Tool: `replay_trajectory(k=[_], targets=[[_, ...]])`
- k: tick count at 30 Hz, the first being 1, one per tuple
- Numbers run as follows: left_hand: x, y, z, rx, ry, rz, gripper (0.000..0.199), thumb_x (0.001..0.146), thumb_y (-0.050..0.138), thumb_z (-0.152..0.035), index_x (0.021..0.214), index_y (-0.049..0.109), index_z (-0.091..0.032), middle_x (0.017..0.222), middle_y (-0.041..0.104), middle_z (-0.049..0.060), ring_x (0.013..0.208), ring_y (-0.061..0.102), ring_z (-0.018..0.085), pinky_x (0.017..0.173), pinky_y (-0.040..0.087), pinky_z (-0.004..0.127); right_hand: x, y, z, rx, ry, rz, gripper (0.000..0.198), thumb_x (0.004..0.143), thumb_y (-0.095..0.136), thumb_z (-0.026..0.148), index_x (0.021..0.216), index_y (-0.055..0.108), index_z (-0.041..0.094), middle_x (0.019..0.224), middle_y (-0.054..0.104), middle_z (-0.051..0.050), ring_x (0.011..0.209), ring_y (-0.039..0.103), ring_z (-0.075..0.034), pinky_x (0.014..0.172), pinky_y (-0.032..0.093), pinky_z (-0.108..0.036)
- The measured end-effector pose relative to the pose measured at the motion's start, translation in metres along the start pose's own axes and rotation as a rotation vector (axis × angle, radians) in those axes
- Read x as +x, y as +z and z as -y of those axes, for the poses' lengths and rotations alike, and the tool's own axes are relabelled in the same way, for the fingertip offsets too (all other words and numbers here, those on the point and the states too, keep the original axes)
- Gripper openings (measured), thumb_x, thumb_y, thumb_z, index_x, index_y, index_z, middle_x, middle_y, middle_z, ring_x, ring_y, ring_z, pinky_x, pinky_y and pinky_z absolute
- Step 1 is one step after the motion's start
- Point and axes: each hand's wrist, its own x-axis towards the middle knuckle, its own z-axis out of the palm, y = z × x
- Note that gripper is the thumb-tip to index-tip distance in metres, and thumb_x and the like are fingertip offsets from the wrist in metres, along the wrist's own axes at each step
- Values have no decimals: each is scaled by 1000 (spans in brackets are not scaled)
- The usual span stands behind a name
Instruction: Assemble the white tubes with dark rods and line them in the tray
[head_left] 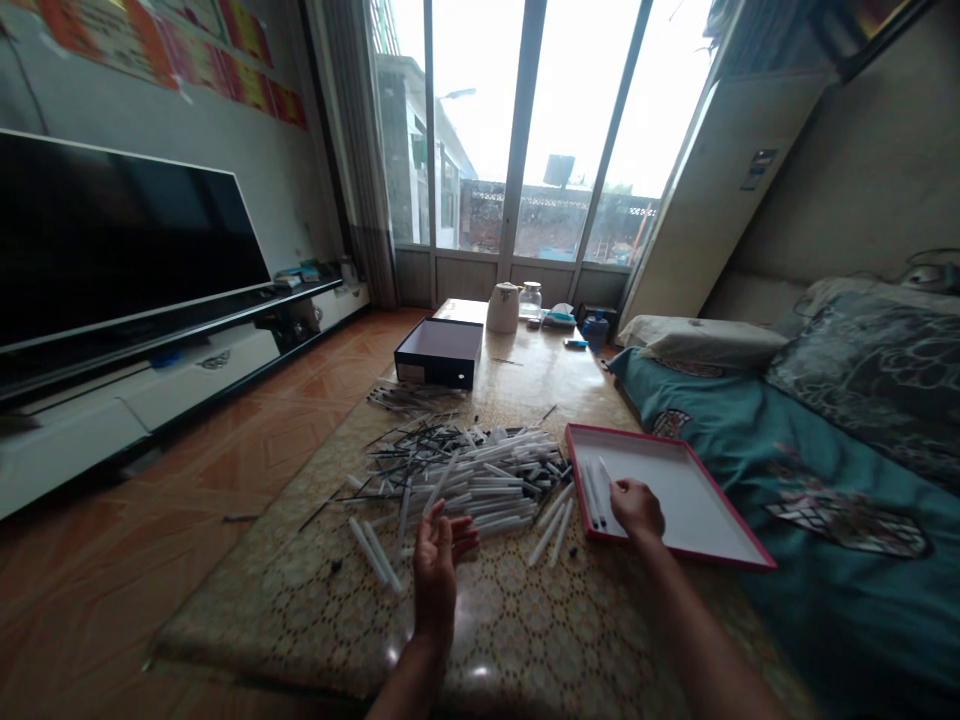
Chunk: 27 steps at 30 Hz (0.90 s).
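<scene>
My left hand (441,550) is over the near edge of a pile, its thumb and forefinger on a translucent white pen barrel (442,482) and its other fingers loosely stretched. Closed around a slim white pen (606,472), my right hand (637,508) is above a red-rimmed box lid (705,490). A few assembled pens (592,495) with black ends lie side by side along the lid's left wall. The pile holds many white barrels (499,490) and thin black refills (405,450). Some loose barrels (375,555) lie left of my left hand.
A dark blue open box (439,355) stands beyond the pile. Farther back on the table are a kettle (503,308), a glass jar (530,300) and a tissue pack (558,316). A teal-covered sofa (750,420) borders the right, a television (120,230) the left.
</scene>
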Motion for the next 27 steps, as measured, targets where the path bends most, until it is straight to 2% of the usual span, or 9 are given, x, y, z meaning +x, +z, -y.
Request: replay_trajectory(k=[5,11,13,18,23,27], targets=[[1,-1,2,-9,-6,3,50,79,60,-47,118,46,-20,80,70,5,66,69,19,65,56,34,2,10,-6,-41,-57,70,13,67,63,23,61,72,16,62,67,-15,52,57,-19,50,30,-30],[2,0,2,2,-11,-4,50,78,60,-50,114,49,-19,79,70,5,65,68,20,63,55,34,-10,5,6,-79,-163,16,22,77,50,22,76,71,14,77,68,-16,64,60,-19,55,35,-28],[1,0,1,10,-12,2,49,78,59,-51,113,50,-19,79,70,5,65,68,20,63,55,34,-24,6,14,-83,-232,19,21,80,49,24,80,69,17,81,67,-12,67,60,-19,58,36,-26],[-1,1,0,24,-11,21,45,78,58,-51,109,52,-18,79,70,5,64,67,19,61,54,32,-78,17,21,-143,-466,141,16,82,47,20,76,62,20,76,65,-7,68,61,-18,59,39,-26],[-1,2,0,43,-6,37,42,81,56,-50,107,52,-17,77,69,5,64,66,19,61,54,33,-121,28,13,-200,-486,31,23,80,44,11,92,62,19,90,62,-10,84,60,-22,70,44,-29],[-2,2,0,54,-1,37,41,81,54,-51,105,54,-17,76,69,5,63,66,19,61,53,33,-128,31,16,-95,-482,86,30,80,42,10,100,64,15,93,61,-11,94,57,-23,82,45,-31]])
